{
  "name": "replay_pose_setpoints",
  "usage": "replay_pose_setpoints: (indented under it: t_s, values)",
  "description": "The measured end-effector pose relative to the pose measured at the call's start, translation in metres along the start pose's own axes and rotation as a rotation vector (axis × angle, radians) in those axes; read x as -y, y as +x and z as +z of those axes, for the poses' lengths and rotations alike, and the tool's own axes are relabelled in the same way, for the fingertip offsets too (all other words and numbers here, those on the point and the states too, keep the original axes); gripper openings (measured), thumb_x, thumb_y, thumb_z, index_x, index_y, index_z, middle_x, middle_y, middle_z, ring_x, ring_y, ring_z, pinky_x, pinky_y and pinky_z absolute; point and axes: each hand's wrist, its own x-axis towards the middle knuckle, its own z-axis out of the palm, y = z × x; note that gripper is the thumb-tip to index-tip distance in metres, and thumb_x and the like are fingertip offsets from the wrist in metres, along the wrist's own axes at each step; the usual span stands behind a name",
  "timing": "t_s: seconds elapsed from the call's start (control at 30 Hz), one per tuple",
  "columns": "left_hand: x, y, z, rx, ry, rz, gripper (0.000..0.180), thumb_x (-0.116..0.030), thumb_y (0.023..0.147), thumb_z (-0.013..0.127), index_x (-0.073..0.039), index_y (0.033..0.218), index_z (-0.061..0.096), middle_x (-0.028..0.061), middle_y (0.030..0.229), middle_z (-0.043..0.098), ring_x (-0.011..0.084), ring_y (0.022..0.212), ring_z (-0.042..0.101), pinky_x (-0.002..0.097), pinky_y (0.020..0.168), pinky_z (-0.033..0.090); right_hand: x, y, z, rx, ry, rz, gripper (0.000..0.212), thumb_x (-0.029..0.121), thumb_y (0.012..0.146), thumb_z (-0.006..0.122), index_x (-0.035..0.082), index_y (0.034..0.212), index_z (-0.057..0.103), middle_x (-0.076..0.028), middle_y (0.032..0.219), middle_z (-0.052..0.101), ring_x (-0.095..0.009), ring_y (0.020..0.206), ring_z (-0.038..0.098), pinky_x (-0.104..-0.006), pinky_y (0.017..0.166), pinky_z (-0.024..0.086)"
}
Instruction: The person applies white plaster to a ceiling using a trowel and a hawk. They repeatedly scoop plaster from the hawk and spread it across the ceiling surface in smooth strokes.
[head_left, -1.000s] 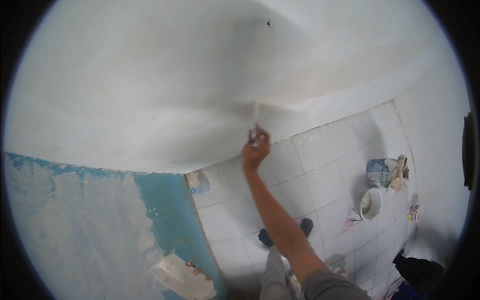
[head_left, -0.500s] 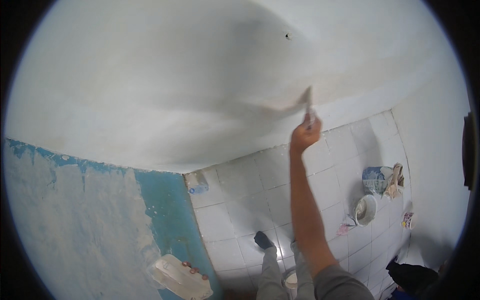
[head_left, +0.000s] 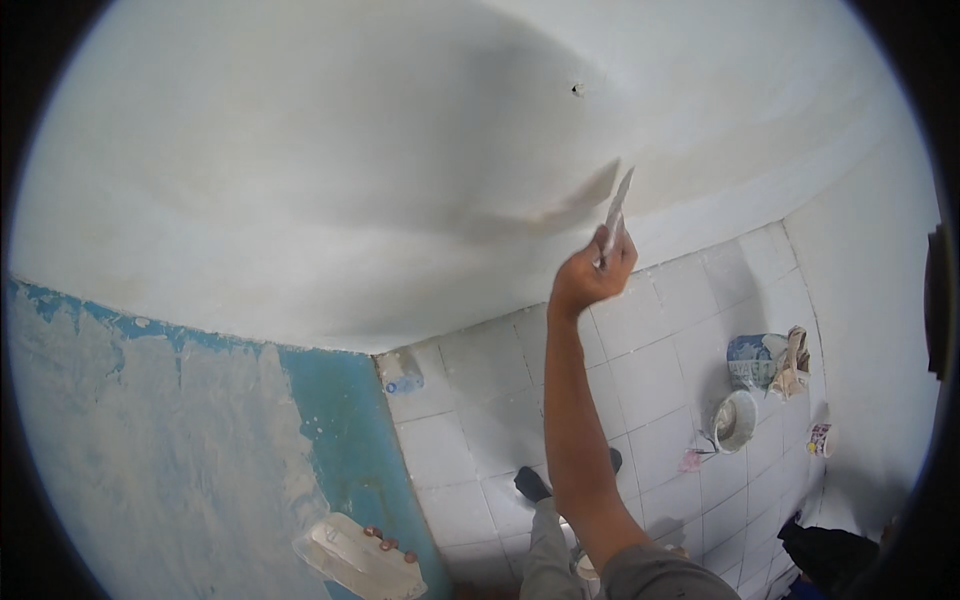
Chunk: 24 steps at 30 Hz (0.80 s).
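Right hand [head_left: 600, 265]: clenched round the scraper, at 2 o'clock from the centre of view; forearm rising from 5 o'clock.
Scraper [head_left: 621, 200]: pointing toward 1 o'clock, seen nearly edge-on; close to the white wall [head_left: 250, 150], contact impossible to tell.
Dark streak [head_left: 580, 195]: on the 9 o'clock side of the scraper, probably a shadow.
Change in scraper: shifted over the last second from about 6 o'clock of the small hole [head_left: 577, 90] to about 5 o'clock; in the last half second, turned to a narrower profile.
Meaning of the turn: probably a break between strokes, judging by the narrowed profile; still at the stage of working over the white wall.
Left hand [head_left: 388, 544]: curled over the edge of the pale board [head_left: 350, 568], only fingers visible, at 7 o'clock; little changed, so apparently steady support.
Patchy wall [head_left: 180, 440]: at 8 o'clock, pale coat over blue; bare blue strip [head_left: 345, 420] along the side nearer the floor tiles [head_left: 445, 445].
Bucket [head_left: 735, 422]: at 4 o'clock, on the floor tiles, just beside the bag [head_left: 752, 362].
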Motion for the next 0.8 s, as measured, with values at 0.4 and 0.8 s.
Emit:
replay_pose_setpoints:
  t_s: [0.4, 0.8]
  values:
    - [-0.022, -0.002, -0.016, 0.018, 0.026, -0.094, 0.066, -0.055, 0.088, 0.054, -0.009, 0.134, 0.043, 0.0080, 0.133, 0.050, 0.0298, 0.119, 0.047, 0.0585, 0.098, 0.033, -0.065, -0.007, -0.059, 0.259, -0.267, -0.364, 0.018, 0.010, 0.092, 0.061, 0.003, 0.107, 0.068, -0.015, 0.097, 0.065, -0.034, 0.090, 0.064, -0.0416, 0.074, 0.053]
    - [-0.002, 0.005, 0.002, 0.048, 0.005, -0.097, 0.070, -0.054, 0.086, 0.058, -0.008, 0.136, 0.042, 0.0086, 0.134, 0.049, 0.0305, 0.121, 0.047, 0.0585, 0.099, 0.033, -0.006, -0.001, -0.007, 0.176, -0.054, -0.341, 0.037, -0.004, 0.077, 0.054, 0.003, 0.111, 0.068, -0.016, 0.099, 0.066, -0.037, 0.093, 0.061, -0.0450, 0.083, 0.050]
